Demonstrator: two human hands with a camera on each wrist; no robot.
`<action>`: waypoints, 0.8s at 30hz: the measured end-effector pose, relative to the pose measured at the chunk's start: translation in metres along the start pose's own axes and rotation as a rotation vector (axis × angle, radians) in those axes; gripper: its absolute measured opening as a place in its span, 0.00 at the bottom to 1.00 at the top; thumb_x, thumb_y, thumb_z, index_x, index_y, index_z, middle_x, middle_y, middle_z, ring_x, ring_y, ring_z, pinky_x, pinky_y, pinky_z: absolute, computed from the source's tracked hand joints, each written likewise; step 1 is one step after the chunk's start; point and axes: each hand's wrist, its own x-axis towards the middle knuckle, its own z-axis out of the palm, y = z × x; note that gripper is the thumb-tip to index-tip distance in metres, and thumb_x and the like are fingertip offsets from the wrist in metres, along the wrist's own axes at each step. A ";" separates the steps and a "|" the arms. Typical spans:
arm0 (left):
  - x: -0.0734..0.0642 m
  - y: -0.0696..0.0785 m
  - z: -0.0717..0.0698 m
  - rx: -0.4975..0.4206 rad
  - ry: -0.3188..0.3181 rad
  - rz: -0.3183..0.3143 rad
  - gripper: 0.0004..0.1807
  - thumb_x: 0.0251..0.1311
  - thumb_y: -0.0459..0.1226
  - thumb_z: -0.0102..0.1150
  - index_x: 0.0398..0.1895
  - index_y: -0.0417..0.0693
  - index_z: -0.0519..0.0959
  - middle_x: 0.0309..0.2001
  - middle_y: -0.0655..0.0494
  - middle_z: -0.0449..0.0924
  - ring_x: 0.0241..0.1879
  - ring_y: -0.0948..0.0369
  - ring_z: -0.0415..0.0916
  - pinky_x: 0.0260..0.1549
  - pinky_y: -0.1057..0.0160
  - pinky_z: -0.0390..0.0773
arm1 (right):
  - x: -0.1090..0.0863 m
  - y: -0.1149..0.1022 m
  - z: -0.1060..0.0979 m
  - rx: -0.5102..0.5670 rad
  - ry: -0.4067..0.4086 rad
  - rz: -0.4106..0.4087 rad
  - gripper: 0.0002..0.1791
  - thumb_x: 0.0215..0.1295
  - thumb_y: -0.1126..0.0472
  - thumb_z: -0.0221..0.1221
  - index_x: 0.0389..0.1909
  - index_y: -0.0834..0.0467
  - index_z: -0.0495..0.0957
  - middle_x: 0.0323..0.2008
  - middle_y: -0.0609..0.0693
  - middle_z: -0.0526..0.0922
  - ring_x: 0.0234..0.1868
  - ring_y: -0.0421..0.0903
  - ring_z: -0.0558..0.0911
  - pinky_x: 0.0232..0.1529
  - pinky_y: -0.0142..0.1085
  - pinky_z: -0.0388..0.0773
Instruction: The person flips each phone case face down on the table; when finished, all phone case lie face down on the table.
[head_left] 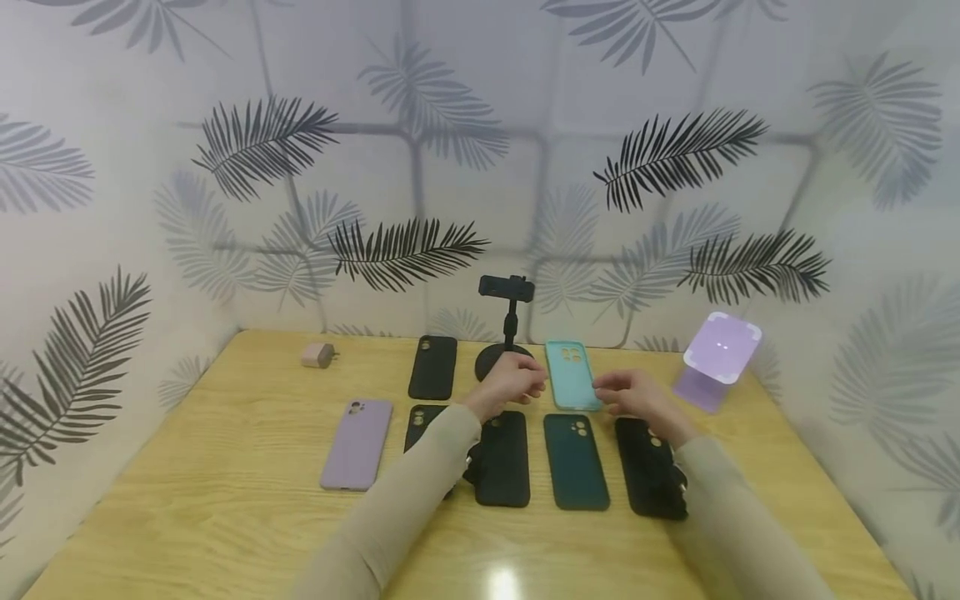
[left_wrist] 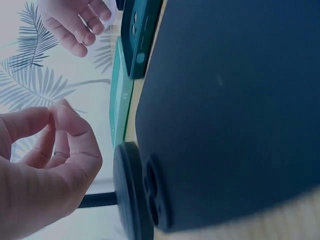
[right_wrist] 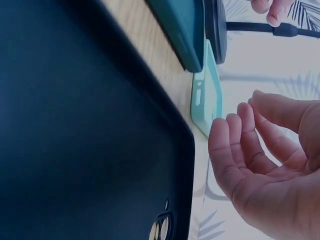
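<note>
head view: turquoise phone case [head_left: 574,383] between the hands [head_left: 512,382] [head_left: 637,398], contact unclear

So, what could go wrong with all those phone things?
Maybe these:
1. The left hand is near the stand, so it might bump it and tip it.
2. The right hand is right beside the mint case and could nudge it crooked.
3. The right sleeve is near a black case, so it might drag it.

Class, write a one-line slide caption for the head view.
Left hand and right hand flank a pale turquoise phone case on a wooden table.
</note>
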 end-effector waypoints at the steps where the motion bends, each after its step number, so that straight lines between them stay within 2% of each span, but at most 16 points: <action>1: 0.001 0.000 0.003 -0.013 0.006 -0.002 0.14 0.68 0.35 0.57 0.49 0.33 0.80 0.31 0.53 0.80 0.29 0.61 0.77 0.38 0.56 0.84 | 0.001 0.001 -0.001 -0.003 0.005 0.002 0.21 0.70 0.64 0.56 0.58 0.74 0.72 0.57 0.70 0.76 0.45 0.50 0.81 0.48 0.41 0.83; 4: 0.004 -0.001 0.008 -0.053 0.006 -0.018 0.13 0.67 0.34 0.56 0.50 0.35 0.80 0.38 0.50 0.81 0.36 0.58 0.79 0.46 0.51 0.84 | 0.003 0.003 -0.001 -0.009 0.012 0.003 0.22 0.68 0.66 0.58 0.58 0.74 0.72 0.55 0.71 0.77 0.41 0.44 0.81 0.46 0.38 0.83; 6: 0.005 -0.001 0.011 -0.074 0.005 -0.035 0.13 0.67 0.33 0.55 0.50 0.36 0.80 0.44 0.47 0.81 0.41 0.54 0.80 0.50 0.50 0.83 | 0.004 0.005 -0.002 -0.018 0.006 0.002 0.22 0.67 0.67 0.58 0.59 0.75 0.72 0.56 0.71 0.77 0.42 0.43 0.81 0.47 0.38 0.83; 8: 0.007 -0.002 0.012 -0.083 0.005 -0.055 0.13 0.67 0.32 0.54 0.51 0.37 0.80 0.49 0.46 0.80 0.46 0.51 0.80 0.52 0.50 0.82 | 0.005 0.006 -0.002 -0.032 -0.007 0.000 0.22 0.67 0.67 0.58 0.59 0.75 0.72 0.57 0.72 0.76 0.45 0.45 0.82 0.49 0.40 0.83; 10: 0.008 -0.002 0.013 -0.080 0.006 -0.075 0.14 0.68 0.31 0.52 0.53 0.37 0.79 0.48 0.47 0.79 0.48 0.50 0.79 0.52 0.51 0.81 | 0.005 0.006 -0.002 -0.051 -0.021 0.000 0.22 0.67 0.67 0.58 0.59 0.75 0.72 0.58 0.72 0.75 0.48 0.49 0.82 0.51 0.42 0.83; 13: 0.011 -0.005 0.016 -0.097 0.007 -0.093 0.17 0.67 0.29 0.50 0.57 0.35 0.76 0.37 0.51 0.77 0.40 0.54 0.77 0.47 0.56 0.82 | 0.005 0.007 -0.003 -0.091 -0.034 0.001 0.23 0.67 0.66 0.58 0.59 0.74 0.72 0.58 0.71 0.75 0.52 0.53 0.81 0.53 0.44 0.82; 15: 0.013 -0.006 0.017 -0.105 0.006 -0.107 0.20 0.66 0.27 0.47 0.61 0.34 0.73 0.27 0.56 0.71 0.30 0.59 0.71 0.38 0.61 0.79 | 0.005 0.007 -0.003 -0.115 -0.036 -0.004 0.23 0.67 0.65 0.59 0.59 0.73 0.73 0.58 0.70 0.76 0.53 0.53 0.81 0.54 0.44 0.82; 17: 0.015 -0.007 0.020 -0.119 0.000 -0.128 0.23 0.65 0.25 0.45 0.63 0.33 0.71 0.20 0.58 0.63 0.22 0.61 0.61 0.31 0.63 0.71 | 0.004 0.007 -0.003 -0.126 -0.040 -0.015 0.24 0.65 0.65 0.59 0.59 0.73 0.73 0.58 0.70 0.76 0.52 0.52 0.80 0.54 0.44 0.81; 21: 0.016 -0.008 0.024 -0.120 -0.006 -0.161 0.25 0.63 0.24 0.44 0.65 0.34 0.70 0.19 0.58 0.58 0.19 0.63 0.56 0.29 0.65 0.69 | 0.003 0.005 -0.001 -0.103 -0.062 -0.021 0.25 0.65 0.65 0.59 0.59 0.75 0.72 0.59 0.70 0.76 0.50 0.52 0.80 0.53 0.44 0.81; 24: 0.015 -0.008 0.025 -0.117 0.013 -0.160 0.26 0.61 0.24 0.45 0.65 0.35 0.70 0.29 0.53 0.71 0.25 0.63 0.70 0.35 0.65 0.80 | 0.003 0.004 0.000 -0.080 -0.067 -0.001 0.25 0.66 0.65 0.58 0.60 0.75 0.71 0.59 0.71 0.75 0.51 0.52 0.81 0.54 0.45 0.81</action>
